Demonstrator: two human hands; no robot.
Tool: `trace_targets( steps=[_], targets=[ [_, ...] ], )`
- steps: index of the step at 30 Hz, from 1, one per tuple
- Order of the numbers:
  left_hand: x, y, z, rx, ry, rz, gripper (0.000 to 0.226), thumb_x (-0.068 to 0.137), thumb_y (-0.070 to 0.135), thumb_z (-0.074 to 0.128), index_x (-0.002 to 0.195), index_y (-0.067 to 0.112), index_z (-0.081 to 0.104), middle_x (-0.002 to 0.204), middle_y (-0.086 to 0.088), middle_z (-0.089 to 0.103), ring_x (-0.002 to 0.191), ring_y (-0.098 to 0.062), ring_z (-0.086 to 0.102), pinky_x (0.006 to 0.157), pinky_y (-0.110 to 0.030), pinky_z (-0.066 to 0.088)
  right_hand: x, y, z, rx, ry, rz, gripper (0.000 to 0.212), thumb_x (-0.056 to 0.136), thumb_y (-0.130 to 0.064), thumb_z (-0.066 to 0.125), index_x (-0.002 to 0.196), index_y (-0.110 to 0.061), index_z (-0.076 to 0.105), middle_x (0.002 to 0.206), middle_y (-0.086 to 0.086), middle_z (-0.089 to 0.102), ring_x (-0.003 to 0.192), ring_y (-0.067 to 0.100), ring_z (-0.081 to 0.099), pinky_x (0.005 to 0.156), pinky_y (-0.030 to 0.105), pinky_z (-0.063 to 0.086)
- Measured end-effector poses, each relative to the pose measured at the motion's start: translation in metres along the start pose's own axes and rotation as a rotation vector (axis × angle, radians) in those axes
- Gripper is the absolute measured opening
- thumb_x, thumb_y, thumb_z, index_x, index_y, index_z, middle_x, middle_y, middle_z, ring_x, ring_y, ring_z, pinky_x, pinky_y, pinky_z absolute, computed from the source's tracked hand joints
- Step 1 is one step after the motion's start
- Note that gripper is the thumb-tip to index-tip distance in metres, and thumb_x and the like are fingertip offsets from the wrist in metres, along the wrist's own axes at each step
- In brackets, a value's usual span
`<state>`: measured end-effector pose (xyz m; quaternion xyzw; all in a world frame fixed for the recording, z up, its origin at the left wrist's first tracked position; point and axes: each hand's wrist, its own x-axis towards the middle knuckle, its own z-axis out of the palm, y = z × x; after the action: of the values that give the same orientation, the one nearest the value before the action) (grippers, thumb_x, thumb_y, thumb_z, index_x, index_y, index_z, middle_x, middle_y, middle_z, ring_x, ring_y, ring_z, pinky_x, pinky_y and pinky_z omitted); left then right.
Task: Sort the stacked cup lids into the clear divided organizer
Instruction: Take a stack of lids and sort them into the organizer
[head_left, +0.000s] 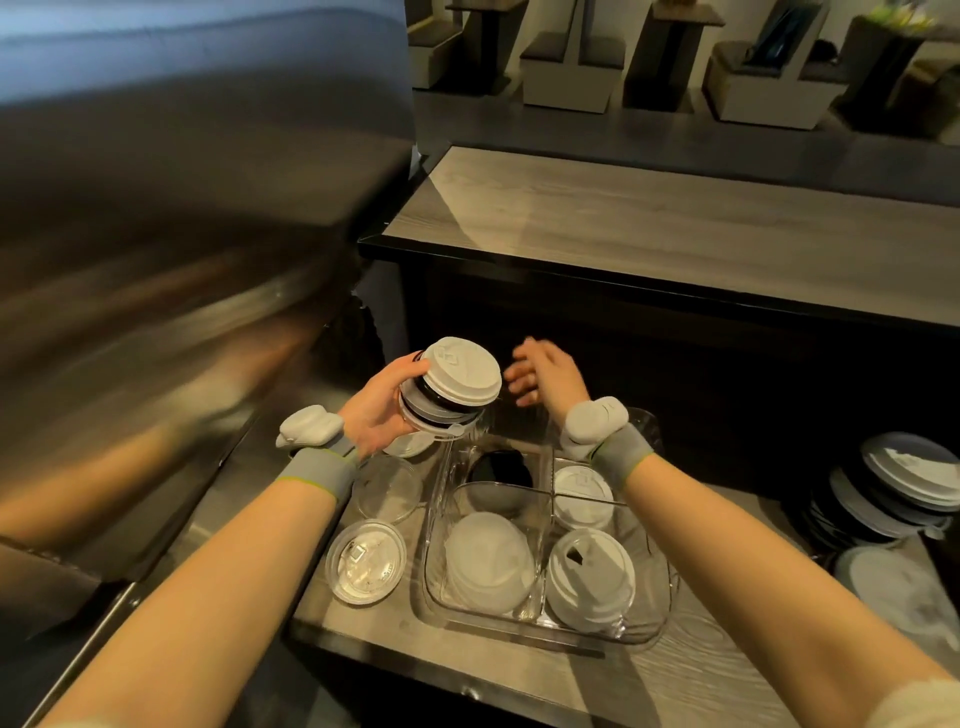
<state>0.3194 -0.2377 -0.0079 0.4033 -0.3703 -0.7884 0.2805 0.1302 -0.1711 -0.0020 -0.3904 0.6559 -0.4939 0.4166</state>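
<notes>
We saw clear organizer (540, 618) on table (727, 675), white lids in near compartments. Left hand (382, 408) gripped tilted lid stack (449, 389) above organizer's far-left corner. Right hand (543, 376) hovered beside stack, fingers spread, holding nothing.

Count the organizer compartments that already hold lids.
4. Far left holds a black lid, far right a white lid, near left a white stack, near right a white lid; stacks hide lids beneath.
</notes>
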Motion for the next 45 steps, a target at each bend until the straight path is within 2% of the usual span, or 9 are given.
trace_targets(
  steps=[3,6,8,16,23,29,37,41,45],
  targets=[
    [-0.003,-0.001,0.009,0.086,0.002,0.003,0.036,0.093,0.019,0.051,0.129,0.017,0.053,0.134,-0.013,0.053,0.122,-0.031,0.052,0.097,-0.047,0.045,-0.013,-0.011,-0.004,-0.213,-0.217,-0.171,0.047,0.094,-0.034,0.049,0.137,-0.021,0.037,0.130,-0.003,0.045,0.116,0.010,0.043,0.097,0.028,0.039],
    [-0.008,-0.001,0.020,0.165,-0.056,0.032,0.042,0.093,0.021,0.052,0.135,0.018,0.049,0.129,-0.008,0.058,0.114,-0.025,0.058,0.085,-0.040,0.054,-0.021,-0.012,-0.002,-0.477,-0.269,-0.287,0.070,0.082,-0.034,0.067,0.141,-0.021,0.032,0.144,0.003,0.038,0.130,0.019,0.036,0.109,0.037,0.035],
    [-0.013,-0.003,0.023,0.180,-0.085,0.064,0.036,0.095,0.021,0.050,0.131,0.019,0.050,0.116,-0.001,0.063,0.100,-0.014,0.065,0.072,-0.031,0.057,-0.025,-0.011,-0.002,-0.448,-0.209,-0.321,0.071,0.079,-0.033,0.071,0.139,-0.018,0.036,0.140,0.005,0.044,0.127,0.019,0.042,0.106,0.036,0.040],
    [-0.020,-0.012,0.031,0.022,-0.072,0.048,0.016,0.094,0.019,0.050,0.102,0.024,0.063,0.101,-0.003,0.067,0.092,-0.020,0.065,0.078,-0.037,0.054,-0.035,-0.005,-0.036,-0.019,-0.090,-0.204,0.041,0.087,-0.024,0.062,0.126,-0.023,0.048,0.120,0.000,0.052,0.111,0.014,0.050,0.078,0.013,0.045],
    [-0.018,-0.012,0.041,-0.012,-0.082,0.057,0.015,0.094,0.020,0.049,0.102,0.021,0.062,0.105,-0.005,0.065,0.098,-0.023,0.063,0.082,-0.038,0.053,-0.037,0.044,-0.090,-0.552,-0.173,0.101,0.055,0.078,-0.035,0.070,0.126,-0.025,0.045,0.119,0.001,0.048,0.102,0.016,0.048,0.078,0.022,0.042],
    [-0.013,-0.015,0.053,0.035,-0.128,0.054,0.017,0.095,0.020,0.047,0.100,0.025,0.063,0.100,0.000,0.067,0.089,-0.016,0.067,0.069,-0.031,0.057,-0.025,0.082,-0.082,-1.100,-0.192,-0.027,0.062,0.070,-0.034,0.075,0.124,-0.020,0.048,0.122,0.009,0.052,0.116,0.029,0.046,0.088,0.034,0.041],
    [-0.006,-0.023,0.052,0.117,-0.131,0.000,0.029,0.094,0.021,0.049,0.122,0.022,0.056,0.112,-0.004,0.063,0.104,-0.024,0.060,0.077,-0.037,0.053,-0.007,0.111,-0.072,-1.263,-0.370,0.061,0.037,0.092,-0.034,0.047,0.129,-0.028,0.046,0.129,0.008,0.047,0.123,0.028,0.043,0.095,0.042,0.041],
    [-0.001,-0.028,0.051,0.162,-0.130,-0.006,0.026,0.093,0.023,0.051,0.117,0.025,0.059,0.111,-0.002,0.065,0.103,-0.021,0.061,0.073,-0.034,0.055,-0.006,0.093,-0.077,-1.166,-0.356,0.022,0.036,0.090,-0.025,0.056,0.124,-0.018,0.053,0.125,0.010,0.054,0.116,0.028,0.052,0.098,0.040,0.045],
    [0.002,-0.031,0.052,0.243,-0.101,0.000,0.019,0.089,0.025,0.056,0.105,0.033,0.062,0.108,0.000,0.065,0.103,-0.020,0.061,0.070,-0.031,0.053,-0.019,0.045,-0.074,-0.378,0.025,-0.215,0.014,0.090,-0.024,0.057,0.104,-0.021,0.057,0.095,0.000,0.062,0.087,0.014,0.060,0.075,0.024,0.049]
  ],
)
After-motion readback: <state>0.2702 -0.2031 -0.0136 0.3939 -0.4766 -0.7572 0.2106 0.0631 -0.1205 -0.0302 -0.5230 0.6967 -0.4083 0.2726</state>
